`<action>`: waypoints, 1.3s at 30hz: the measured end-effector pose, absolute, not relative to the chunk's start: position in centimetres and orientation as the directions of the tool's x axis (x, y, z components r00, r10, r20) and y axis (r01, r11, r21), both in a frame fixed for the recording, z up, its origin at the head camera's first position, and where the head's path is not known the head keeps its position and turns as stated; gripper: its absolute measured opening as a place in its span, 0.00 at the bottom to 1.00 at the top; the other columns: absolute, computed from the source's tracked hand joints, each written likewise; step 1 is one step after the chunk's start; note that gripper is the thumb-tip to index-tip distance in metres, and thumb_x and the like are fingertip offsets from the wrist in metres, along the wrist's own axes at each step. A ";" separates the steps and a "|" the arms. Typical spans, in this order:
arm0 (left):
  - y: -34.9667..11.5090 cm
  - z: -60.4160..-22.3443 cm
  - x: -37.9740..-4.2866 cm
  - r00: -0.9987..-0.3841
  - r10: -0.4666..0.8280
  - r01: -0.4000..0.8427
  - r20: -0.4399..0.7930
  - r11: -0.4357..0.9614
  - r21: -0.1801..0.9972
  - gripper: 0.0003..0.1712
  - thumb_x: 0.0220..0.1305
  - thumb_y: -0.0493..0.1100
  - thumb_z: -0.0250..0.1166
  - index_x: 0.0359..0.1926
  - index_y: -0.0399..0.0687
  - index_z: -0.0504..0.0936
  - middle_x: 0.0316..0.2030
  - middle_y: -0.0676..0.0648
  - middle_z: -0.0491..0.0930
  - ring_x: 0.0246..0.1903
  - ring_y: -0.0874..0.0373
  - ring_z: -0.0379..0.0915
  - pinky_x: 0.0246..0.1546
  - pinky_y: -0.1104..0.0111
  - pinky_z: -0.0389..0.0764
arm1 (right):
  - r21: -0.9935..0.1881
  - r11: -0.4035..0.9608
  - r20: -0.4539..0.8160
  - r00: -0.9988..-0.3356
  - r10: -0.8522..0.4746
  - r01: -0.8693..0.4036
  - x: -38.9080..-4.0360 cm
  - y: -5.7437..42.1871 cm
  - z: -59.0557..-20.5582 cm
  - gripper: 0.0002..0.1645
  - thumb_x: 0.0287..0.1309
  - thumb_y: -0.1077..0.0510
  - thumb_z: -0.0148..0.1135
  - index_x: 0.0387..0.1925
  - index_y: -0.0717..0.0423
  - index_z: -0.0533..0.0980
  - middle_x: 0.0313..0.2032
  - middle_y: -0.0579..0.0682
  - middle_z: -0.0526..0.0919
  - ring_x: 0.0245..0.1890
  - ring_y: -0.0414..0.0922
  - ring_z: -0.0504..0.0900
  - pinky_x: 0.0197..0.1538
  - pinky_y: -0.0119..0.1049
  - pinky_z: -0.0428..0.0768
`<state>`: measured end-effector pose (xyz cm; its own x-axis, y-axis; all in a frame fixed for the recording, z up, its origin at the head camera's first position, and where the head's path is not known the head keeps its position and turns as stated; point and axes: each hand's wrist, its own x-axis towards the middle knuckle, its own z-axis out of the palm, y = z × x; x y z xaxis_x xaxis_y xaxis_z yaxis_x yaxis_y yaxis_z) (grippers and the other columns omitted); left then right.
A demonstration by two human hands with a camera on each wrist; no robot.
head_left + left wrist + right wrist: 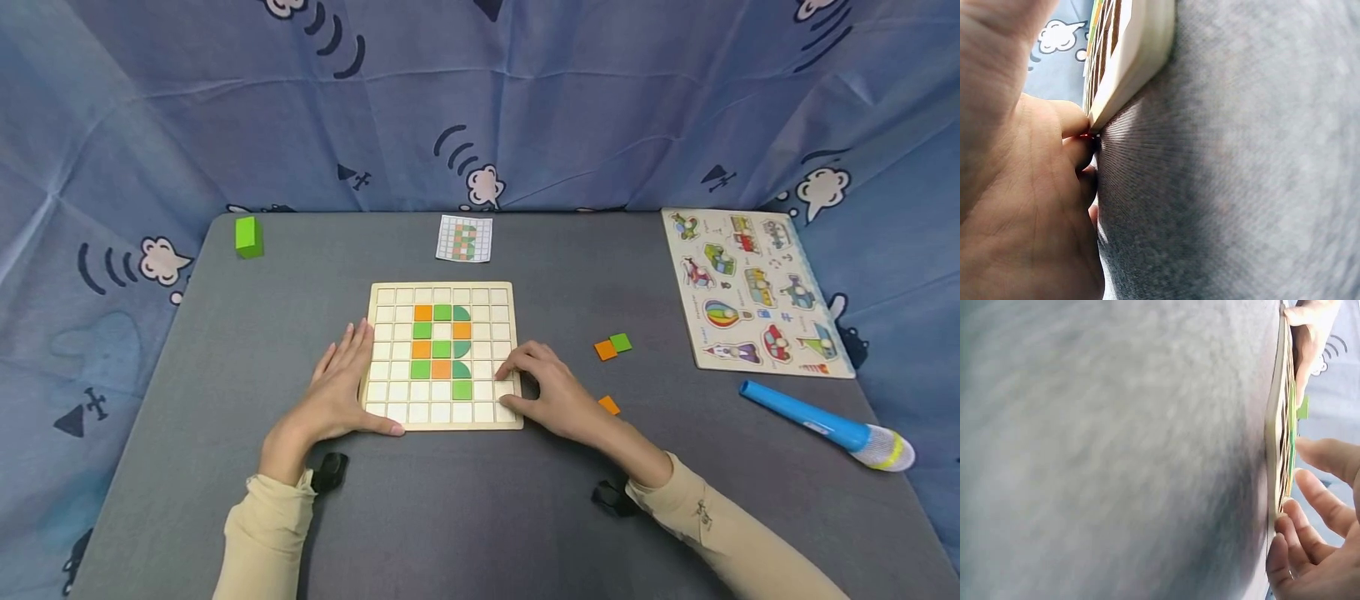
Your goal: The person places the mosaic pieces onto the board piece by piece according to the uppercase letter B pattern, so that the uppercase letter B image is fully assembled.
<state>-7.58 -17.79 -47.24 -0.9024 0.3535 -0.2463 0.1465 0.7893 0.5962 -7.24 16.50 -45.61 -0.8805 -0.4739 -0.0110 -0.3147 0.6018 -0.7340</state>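
A pale wooden grid board lies in front of me. Orange squares, green squares and rounded teal pieces sit in its cells. My left hand rests along the board's left edge, fingers straight, its thumb on the near edge. At the lower right edge is my right hand, fingers bent loosely, thumb and index finger apart. In the right wrist view, nothing shows between those two, and the other fingertips touch the board's side. Behind the board lies a small card printed with a similar coloured pattern.
Beside the right forearm lie a loose orange tile and, farther off, an orange tile and a green tile. A picture puzzle board and a blue toy microphone lie at right. A green block stands back left.
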 end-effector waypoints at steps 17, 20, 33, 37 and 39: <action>-17.8 -47.1 -7.7 -0.901 0.356 0.151 -0.249 0.795 0.588 0.88 0.32 0.71 0.81 0.79 0.43 0.31 0.80 0.46 0.29 0.79 0.49 0.22 0.76 0.48 0.32 | -0.685 0.693 -0.110 -0.909 -0.401 -0.223 -7.1 23.3 -44.2 0.16 0.56 0.58 0.74 0.47 0.52 0.82 0.44 0.46 0.84 0.48 0.45 0.81 0.51 0.47 0.79; -17.8 -47.1 -7.7 -0.900 0.357 0.153 -0.250 0.796 0.585 0.89 0.32 0.71 0.81 0.79 0.43 0.31 0.80 0.45 0.29 0.79 0.49 0.22 0.76 0.49 0.32 | -0.669 0.717 -0.138 -0.915 -0.380 -0.197 -7.0 24.5 -44.0 0.14 0.58 0.59 0.72 0.47 0.52 0.83 0.45 0.48 0.84 0.49 0.47 0.81 0.52 0.49 0.79; -17.7 -46.9 -7.6 -0.900 0.361 0.154 -0.244 0.788 0.597 0.88 0.32 0.69 0.82 0.79 0.43 0.32 0.80 0.44 0.30 0.79 0.48 0.22 0.75 0.48 0.32 | -0.615 0.748 -0.287 -0.811 -0.509 -0.251 -5.8 26.9 -42.8 0.26 0.46 0.57 0.80 0.49 0.47 0.80 0.47 0.46 0.77 0.49 0.46 0.74 0.53 0.48 0.75; -17.7 -46.9 -7.6 -0.901 0.359 0.152 -0.245 0.789 0.595 0.89 0.31 0.69 0.82 0.79 0.42 0.32 0.80 0.44 0.30 0.79 0.48 0.22 0.75 0.48 0.32 | -0.615 0.732 -0.270 -0.794 -0.545 -0.293 -5.7 26.9 -42.9 0.24 0.44 0.61 0.81 0.43 0.47 0.79 0.41 0.44 0.77 0.43 0.44 0.73 0.47 0.42 0.75; -17.7 -46.9 -7.6 -0.901 0.358 0.153 -0.244 0.791 0.593 0.89 0.31 0.70 0.82 0.79 0.42 0.32 0.80 0.44 0.30 0.79 0.48 0.22 0.76 0.48 0.32 | -0.616 0.723 -0.247 -0.794 -0.556 -0.314 -5.7 26.9 -43.0 0.21 0.45 0.63 0.80 0.40 0.47 0.79 0.37 0.43 0.77 0.39 0.43 0.73 0.44 0.39 0.76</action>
